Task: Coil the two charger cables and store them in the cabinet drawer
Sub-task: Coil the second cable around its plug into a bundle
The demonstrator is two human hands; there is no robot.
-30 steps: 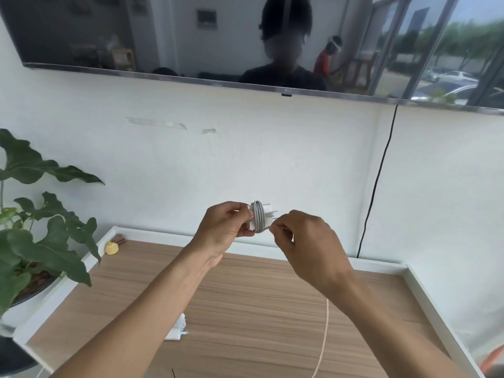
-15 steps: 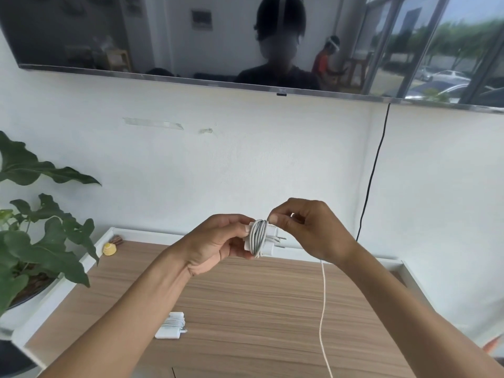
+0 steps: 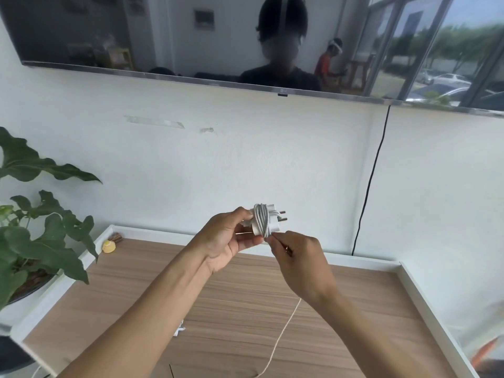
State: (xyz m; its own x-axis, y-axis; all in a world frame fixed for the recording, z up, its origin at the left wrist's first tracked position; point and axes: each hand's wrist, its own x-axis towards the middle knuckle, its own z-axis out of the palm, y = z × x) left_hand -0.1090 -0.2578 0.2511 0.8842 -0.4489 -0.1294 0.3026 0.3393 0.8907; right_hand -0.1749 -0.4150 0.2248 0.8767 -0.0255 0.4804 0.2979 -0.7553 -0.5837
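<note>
Left hand grips the charger plug with cable wrapped around it, held in the air above the cabinet top's far edge. Right hand pinches the loose strand at the coil. Light, rigid plug; limp, springy cable, likely to unwind: keep tension, hold the plug body.

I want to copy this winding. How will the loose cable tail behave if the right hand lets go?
The tail hangs slack to the cabinet top, so it is probably floppy and light. The wraps on the charger may loosen, since only the right hand tensions them.
</note>
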